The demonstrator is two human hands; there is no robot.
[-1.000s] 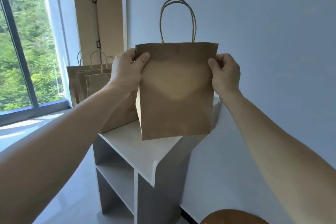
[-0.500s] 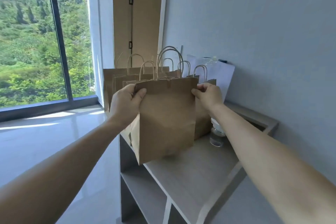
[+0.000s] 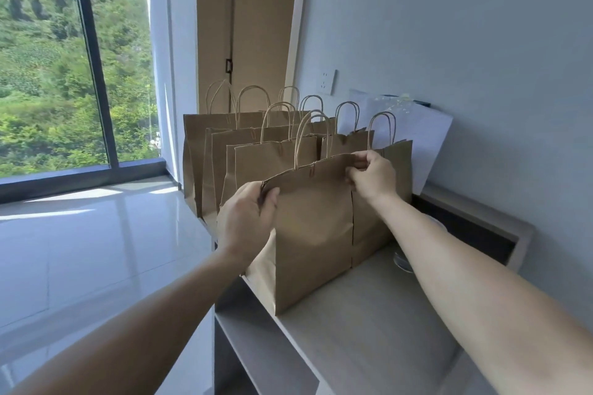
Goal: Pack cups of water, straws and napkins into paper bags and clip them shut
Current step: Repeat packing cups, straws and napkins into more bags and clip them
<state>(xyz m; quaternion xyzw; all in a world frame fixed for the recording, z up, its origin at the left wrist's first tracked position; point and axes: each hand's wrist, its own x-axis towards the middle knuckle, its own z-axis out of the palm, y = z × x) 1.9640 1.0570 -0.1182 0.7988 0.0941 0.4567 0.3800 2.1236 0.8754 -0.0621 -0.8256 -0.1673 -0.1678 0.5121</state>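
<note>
a: where do we have the bag?
b: the brown paper bag [image 3: 314, 234] stands upright at the left edge of the grey wood-grain bench [image 3: 369, 324]. its mouth and twisted paper-cord handles [image 3: 313, 112] point up, and its broad matte face is turned toward us.
a: and our hands?
b: our left hand [image 3: 247, 221] pinches the near-left top corner between the thumb and curled fingers. our right hand [image 3: 372, 176] pinches the far-right end of the same rim. the rim's long axis runs from near left to far right.
a: what do we see around it?
b: a second bag [image 3: 382, 212] of the same paper is just beside it on the right. the other bags [image 3: 224, 151] stand in a row farther along the bench. a clear cup [image 3: 402, 261] shows partly behind our right forearm, and a white wall socket [image 3: 326, 82] sits on the far wall.
</note>
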